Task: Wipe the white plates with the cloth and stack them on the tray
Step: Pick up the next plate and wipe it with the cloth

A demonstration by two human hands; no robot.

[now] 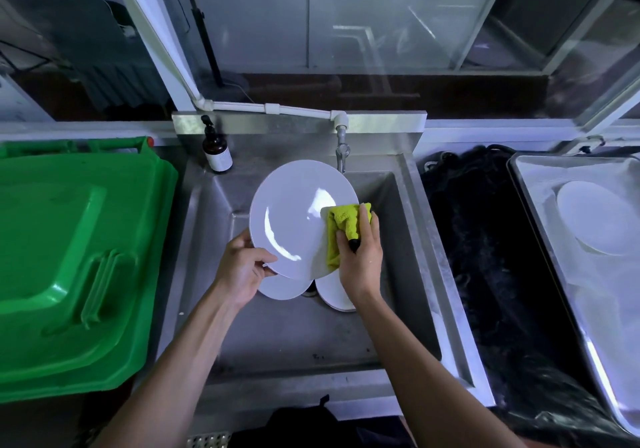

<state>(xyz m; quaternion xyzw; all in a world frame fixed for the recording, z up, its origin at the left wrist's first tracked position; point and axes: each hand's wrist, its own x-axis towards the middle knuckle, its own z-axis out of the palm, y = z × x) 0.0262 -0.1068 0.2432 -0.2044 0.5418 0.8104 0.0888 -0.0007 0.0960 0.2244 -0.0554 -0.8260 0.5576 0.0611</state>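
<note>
My left hand (pixel 242 267) grips the lower-left rim of a white plate (pixel 294 219), tilted over the steel sink (pixel 408 240). My right hand (pixel 360 257) pinches the yellow-green cloth (pixel 343 229) against the plate's right edge. Two more plates (pixel 337 292) lie in the basin below. Tray (pixel 540 226) at right holds a stacked plate (pixel 595 219). Green bin lid (pixel 79 257) left, brown pump bottle (pixel 216 151) behind the sink.
</note>
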